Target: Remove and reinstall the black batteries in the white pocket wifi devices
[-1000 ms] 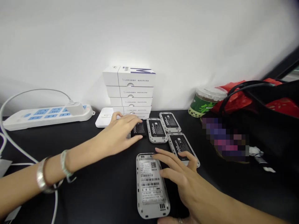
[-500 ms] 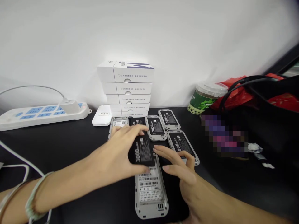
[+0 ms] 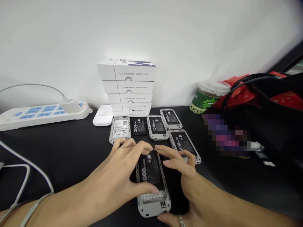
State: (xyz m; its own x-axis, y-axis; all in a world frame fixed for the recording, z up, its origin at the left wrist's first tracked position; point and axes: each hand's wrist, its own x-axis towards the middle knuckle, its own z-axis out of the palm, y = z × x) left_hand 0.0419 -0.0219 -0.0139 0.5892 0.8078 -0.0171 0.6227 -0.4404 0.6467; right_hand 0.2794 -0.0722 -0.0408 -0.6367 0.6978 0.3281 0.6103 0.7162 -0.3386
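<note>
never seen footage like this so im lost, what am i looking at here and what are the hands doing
This is from one camera worn on a person's head, looking down at their own bare hands. The left hand holds a black 3000 mAh battery over the back of a grey device, and the right hand curves beside it. On the black table lie four more devices and a loose battery. White boxes stand stacked behind them.

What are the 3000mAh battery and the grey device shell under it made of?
Battery: likely a plastic film wrap, matte black with white print; what's beneath is hidden. Shell: likely moulded plastic, pale grey, satin, no metallic glint on its rounded corners.
</note>
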